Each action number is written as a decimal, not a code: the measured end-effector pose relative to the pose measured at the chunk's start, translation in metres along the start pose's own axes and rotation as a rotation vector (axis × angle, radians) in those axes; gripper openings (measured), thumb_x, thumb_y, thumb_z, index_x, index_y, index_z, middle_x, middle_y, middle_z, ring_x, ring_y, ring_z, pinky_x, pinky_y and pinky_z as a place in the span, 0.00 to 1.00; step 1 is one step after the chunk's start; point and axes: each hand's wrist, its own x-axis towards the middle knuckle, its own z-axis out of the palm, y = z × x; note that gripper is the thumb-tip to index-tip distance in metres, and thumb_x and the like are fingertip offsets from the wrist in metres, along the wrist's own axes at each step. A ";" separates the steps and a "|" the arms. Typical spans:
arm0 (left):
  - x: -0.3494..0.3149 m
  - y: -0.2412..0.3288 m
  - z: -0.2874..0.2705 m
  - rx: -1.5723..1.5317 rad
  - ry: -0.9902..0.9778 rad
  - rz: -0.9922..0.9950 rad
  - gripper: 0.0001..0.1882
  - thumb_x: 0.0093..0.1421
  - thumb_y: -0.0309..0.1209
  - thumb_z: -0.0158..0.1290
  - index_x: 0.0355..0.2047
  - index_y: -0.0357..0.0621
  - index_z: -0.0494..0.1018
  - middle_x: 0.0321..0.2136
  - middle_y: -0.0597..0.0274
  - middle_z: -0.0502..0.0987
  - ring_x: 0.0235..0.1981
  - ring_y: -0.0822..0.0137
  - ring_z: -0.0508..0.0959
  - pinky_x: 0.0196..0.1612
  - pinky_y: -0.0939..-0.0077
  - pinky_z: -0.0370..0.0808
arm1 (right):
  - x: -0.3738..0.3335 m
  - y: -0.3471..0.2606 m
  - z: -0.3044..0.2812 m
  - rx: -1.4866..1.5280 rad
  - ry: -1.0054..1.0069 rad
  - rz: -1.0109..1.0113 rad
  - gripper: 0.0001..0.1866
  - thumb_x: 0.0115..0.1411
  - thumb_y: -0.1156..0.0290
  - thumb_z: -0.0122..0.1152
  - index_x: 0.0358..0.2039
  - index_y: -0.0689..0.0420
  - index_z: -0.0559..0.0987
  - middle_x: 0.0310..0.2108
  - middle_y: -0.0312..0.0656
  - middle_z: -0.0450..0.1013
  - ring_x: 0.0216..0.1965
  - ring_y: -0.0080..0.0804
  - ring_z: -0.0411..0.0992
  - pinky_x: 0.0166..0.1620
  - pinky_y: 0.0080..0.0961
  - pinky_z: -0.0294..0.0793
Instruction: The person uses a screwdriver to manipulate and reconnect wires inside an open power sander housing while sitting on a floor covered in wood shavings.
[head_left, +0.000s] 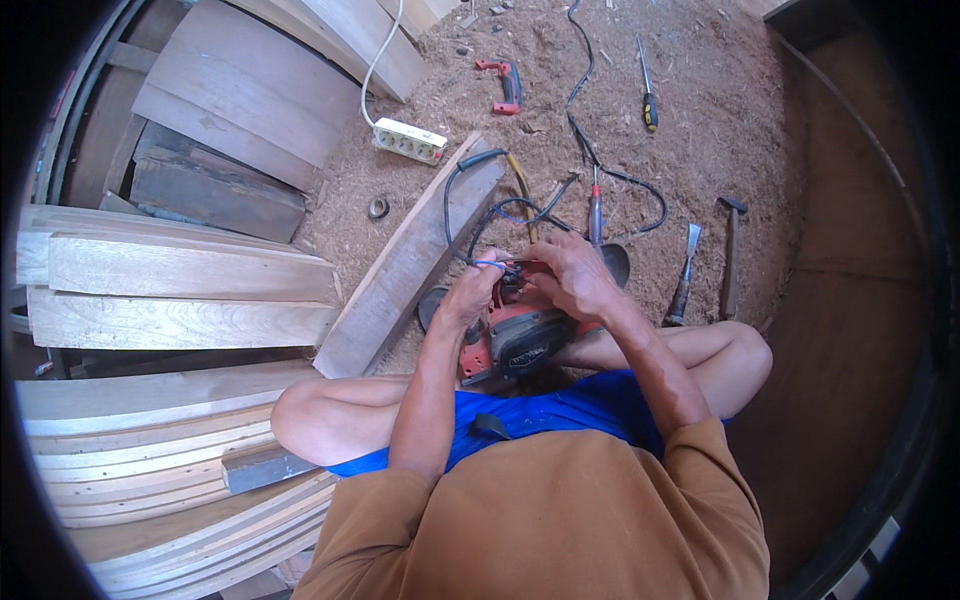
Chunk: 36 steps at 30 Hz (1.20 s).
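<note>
Red-and-black boxy plastic power tool (530, 338) looks heavy, hard; I'd hold its 6 o'clock side. Left hand (470, 298) pinches thin blue wire (488, 264); right hand's (578, 278) grip, I can't tell.

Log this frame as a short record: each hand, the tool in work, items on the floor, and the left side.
Left hand: fingertips by a blue wire
Right hand: fingers at the same tool's upper end
Tool: red-and-black power tool, at the lap
Floor: yellow-and-black screwdriver, hammer, white power strip
Left side: stacked planks
</note>
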 end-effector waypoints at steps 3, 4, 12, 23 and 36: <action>0.006 -0.004 -0.003 0.049 -0.006 -0.012 0.15 0.73 0.38 0.45 0.53 0.42 0.71 0.39 0.61 0.80 0.39 0.71 0.82 0.39 0.76 0.79 | 0.004 0.000 0.009 -0.098 0.058 -0.023 0.14 0.56 0.71 0.65 0.44 0.55 0.82 0.40 0.51 0.77 0.43 0.54 0.75 0.47 0.47 0.74; 0.009 -0.006 -0.006 0.047 -0.013 -0.013 0.15 0.74 0.37 0.45 0.53 0.41 0.70 0.39 0.61 0.79 0.39 0.71 0.82 0.40 0.76 0.80 | 0.007 0.001 0.013 -0.111 0.065 -0.018 0.12 0.57 0.70 0.66 0.43 0.55 0.82 0.41 0.51 0.77 0.44 0.54 0.75 0.47 0.47 0.74; 0.024 -0.017 -0.018 -0.017 0.091 -0.059 0.13 0.75 0.30 0.42 0.56 0.41 0.69 0.46 0.57 0.79 0.43 0.68 0.81 0.46 0.69 0.81 | 0.029 0.016 0.020 0.061 -0.134 0.209 0.16 0.60 0.73 0.65 0.49 0.60 0.82 0.41 0.55 0.81 0.45 0.52 0.80 0.49 0.41 0.78; 0.026 -0.022 -0.027 -0.198 0.041 -0.078 0.16 0.75 0.29 0.42 0.59 0.42 0.69 0.46 0.58 0.80 0.42 0.66 0.82 0.44 0.68 0.82 | 0.028 0.028 0.015 0.420 -0.212 0.057 0.19 0.62 0.70 0.62 0.53 0.63 0.81 0.47 0.56 0.79 0.47 0.52 0.78 0.53 0.42 0.77; 0.026 -0.014 -0.015 -0.302 -0.009 0.002 0.13 0.74 0.30 0.46 0.53 0.37 0.71 0.45 0.58 0.80 0.40 0.66 0.82 0.45 0.67 0.83 | 0.053 0.051 0.043 0.736 -0.101 0.438 0.08 0.63 0.73 0.62 0.40 0.63 0.83 0.31 0.41 0.80 0.32 0.27 0.76 0.38 0.32 0.76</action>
